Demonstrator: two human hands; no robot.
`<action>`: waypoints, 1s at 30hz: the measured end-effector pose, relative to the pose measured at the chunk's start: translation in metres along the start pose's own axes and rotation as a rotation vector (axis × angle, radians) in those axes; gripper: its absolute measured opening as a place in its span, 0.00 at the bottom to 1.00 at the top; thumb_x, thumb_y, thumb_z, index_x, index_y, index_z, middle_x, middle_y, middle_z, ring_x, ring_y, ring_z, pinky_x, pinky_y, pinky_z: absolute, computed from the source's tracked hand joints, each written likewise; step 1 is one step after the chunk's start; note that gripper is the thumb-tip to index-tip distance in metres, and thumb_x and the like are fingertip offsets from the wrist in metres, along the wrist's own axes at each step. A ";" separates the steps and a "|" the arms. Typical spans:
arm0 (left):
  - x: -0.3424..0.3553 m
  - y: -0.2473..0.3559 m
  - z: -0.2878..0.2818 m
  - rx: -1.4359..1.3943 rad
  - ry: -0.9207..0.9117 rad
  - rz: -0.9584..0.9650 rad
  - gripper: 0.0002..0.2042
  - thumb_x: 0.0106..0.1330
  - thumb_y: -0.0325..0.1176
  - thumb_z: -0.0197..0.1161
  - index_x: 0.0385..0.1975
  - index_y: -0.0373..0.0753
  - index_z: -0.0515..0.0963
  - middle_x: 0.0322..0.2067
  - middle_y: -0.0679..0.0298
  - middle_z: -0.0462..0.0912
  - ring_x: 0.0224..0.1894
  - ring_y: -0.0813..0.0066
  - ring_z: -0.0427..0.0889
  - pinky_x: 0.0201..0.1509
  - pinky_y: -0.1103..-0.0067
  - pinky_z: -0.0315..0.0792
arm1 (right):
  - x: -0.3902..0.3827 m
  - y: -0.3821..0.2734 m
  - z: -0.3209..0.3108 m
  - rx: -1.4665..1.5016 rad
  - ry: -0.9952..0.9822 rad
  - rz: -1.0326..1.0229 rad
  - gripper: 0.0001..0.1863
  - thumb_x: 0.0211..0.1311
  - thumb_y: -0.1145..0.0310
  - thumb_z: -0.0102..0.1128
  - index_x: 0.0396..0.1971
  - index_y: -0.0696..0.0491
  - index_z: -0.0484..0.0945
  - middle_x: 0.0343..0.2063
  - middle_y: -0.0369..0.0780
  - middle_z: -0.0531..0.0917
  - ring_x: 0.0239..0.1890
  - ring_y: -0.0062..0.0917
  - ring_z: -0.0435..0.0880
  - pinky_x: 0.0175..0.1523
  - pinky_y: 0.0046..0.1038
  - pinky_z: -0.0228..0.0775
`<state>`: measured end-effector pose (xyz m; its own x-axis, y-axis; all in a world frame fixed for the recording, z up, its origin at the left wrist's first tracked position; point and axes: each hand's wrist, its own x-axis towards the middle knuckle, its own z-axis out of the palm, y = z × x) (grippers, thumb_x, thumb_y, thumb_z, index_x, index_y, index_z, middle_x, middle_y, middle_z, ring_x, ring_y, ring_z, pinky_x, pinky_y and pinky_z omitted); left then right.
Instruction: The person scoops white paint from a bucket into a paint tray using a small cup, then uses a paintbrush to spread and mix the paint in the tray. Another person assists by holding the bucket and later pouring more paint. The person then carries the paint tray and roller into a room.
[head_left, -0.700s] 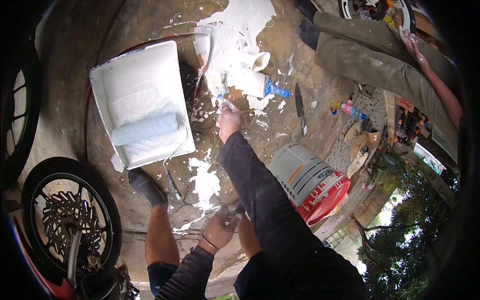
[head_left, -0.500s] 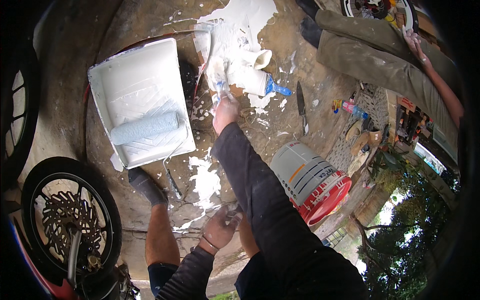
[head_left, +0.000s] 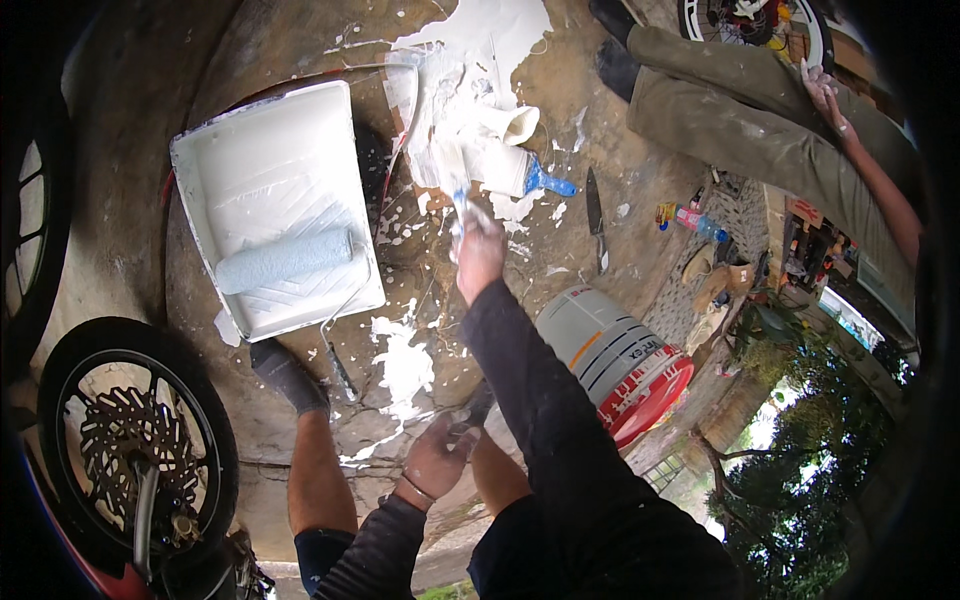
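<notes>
The person's right hand (head_left: 481, 250) is gripping the handle of a blue-and-white paintbrush with white-coated bristles (head_left: 457, 185). From this grip the brush is pointing away from the person, its long axis leaning slightly to the left, and its bristles are lying over a smear of thick white paint (head_left: 470, 75). A wide blue-handled paintbrush (head_left: 548, 180) is lying just to the right, nearly crosswise. The left hand (head_left: 438, 458) is staying well apart, beside the bare right leg (head_left: 495, 470); whether it is holding something, I cannot tell.
</notes>
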<state>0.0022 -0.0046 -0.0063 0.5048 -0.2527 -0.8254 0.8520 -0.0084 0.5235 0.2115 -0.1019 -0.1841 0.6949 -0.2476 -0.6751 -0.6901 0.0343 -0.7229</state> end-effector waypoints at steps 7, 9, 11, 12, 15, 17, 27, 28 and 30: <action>-0.001 0.009 -0.005 -0.034 -0.010 -0.016 0.15 0.66 0.38 0.61 0.42 0.32 0.72 0.36 0.50 0.83 0.38 0.59 0.83 0.42 0.71 0.73 | 0.012 0.049 -0.045 -0.243 0.157 -0.060 0.15 0.70 0.68 0.50 0.50 0.58 0.77 0.18 0.28 0.68 0.15 0.12 0.63 0.17 0.19 0.56; 0.000 0.009 -0.005 -0.057 -0.002 -0.005 0.16 0.65 0.40 0.61 0.42 0.33 0.73 0.35 0.49 0.83 0.38 0.56 0.82 0.42 0.70 0.73 | 0.035 0.048 -0.042 -0.379 0.172 -0.102 0.15 0.67 0.68 0.51 0.46 0.60 0.79 0.20 0.37 0.76 0.20 0.19 0.72 0.25 0.26 0.62; -0.001 0.004 -0.003 -0.036 0.012 0.013 0.17 0.65 0.43 0.61 0.43 0.34 0.74 0.34 0.47 0.82 0.38 0.51 0.82 0.40 0.68 0.73 | 0.056 0.042 -0.030 -0.391 0.189 -0.148 0.14 0.65 0.68 0.51 0.42 0.61 0.80 0.21 0.42 0.81 0.23 0.25 0.77 0.31 0.30 0.66; -0.001 0.002 -0.002 -0.020 0.011 0.012 0.17 0.65 0.43 0.61 0.42 0.34 0.74 0.34 0.48 0.82 0.38 0.51 0.82 0.40 0.68 0.73 | 0.068 0.040 -0.024 -0.334 0.199 -0.179 0.14 0.64 0.69 0.51 0.40 0.61 0.81 0.21 0.43 0.81 0.24 0.27 0.78 0.33 0.31 0.67; -0.001 -0.003 -0.002 0.014 0.017 0.013 0.17 0.65 0.43 0.61 0.40 0.34 0.74 0.33 0.48 0.82 0.38 0.51 0.82 0.40 0.68 0.73 | 0.081 0.024 -0.002 -0.242 0.159 -0.208 0.13 0.61 0.71 0.50 0.35 0.63 0.80 0.22 0.47 0.81 0.26 0.30 0.79 0.36 0.32 0.68; 0.000 -0.004 -0.004 0.026 0.028 0.026 0.17 0.65 0.44 0.61 0.39 0.33 0.73 0.33 0.48 0.82 0.38 0.50 0.82 0.39 0.67 0.73 | 0.080 0.009 0.008 -0.322 0.096 -0.229 0.12 0.60 0.72 0.49 0.32 0.64 0.80 0.22 0.49 0.81 0.27 0.32 0.79 0.38 0.32 0.68; -0.003 -0.002 -0.004 0.023 0.007 0.005 0.19 0.65 0.45 0.61 0.39 0.32 0.73 0.32 0.49 0.82 0.37 0.50 0.81 0.39 0.68 0.73 | 0.111 -0.032 0.003 -0.566 0.049 -0.515 0.12 0.56 0.71 0.52 0.31 0.63 0.81 0.21 0.53 0.81 0.25 0.46 0.80 0.34 0.36 0.70; -0.004 0.001 -0.007 -0.006 0.009 -0.010 0.19 0.65 0.46 0.61 0.39 0.32 0.73 0.32 0.48 0.82 0.36 0.50 0.81 0.39 0.68 0.73 | 0.111 -0.037 0.004 -0.640 0.021 -0.533 0.12 0.57 0.71 0.53 0.34 0.63 0.81 0.22 0.50 0.81 0.25 0.38 0.79 0.34 0.34 0.69; -0.005 0.001 -0.008 -0.022 0.015 -0.015 0.19 0.65 0.45 0.61 0.39 0.32 0.73 0.31 0.48 0.82 0.36 0.50 0.82 0.39 0.68 0.73 | 0.113 -0.048 0.001 -0.791 -0.026 -0.577 0.13 0.60 0.70 0.56 0.39 0.63 0.81 0.24 0.43 0.83 0.25 0.23 0.77 0.34 0.28 0.69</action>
<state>0.0021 0.0042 -0.0035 0.4939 -0.2380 -0.8363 0.8622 0.0097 0.5064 0.3231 -0.1308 -0.2259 0.9659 -0.0014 -0.2588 -0.1732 -0.7465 -0.6424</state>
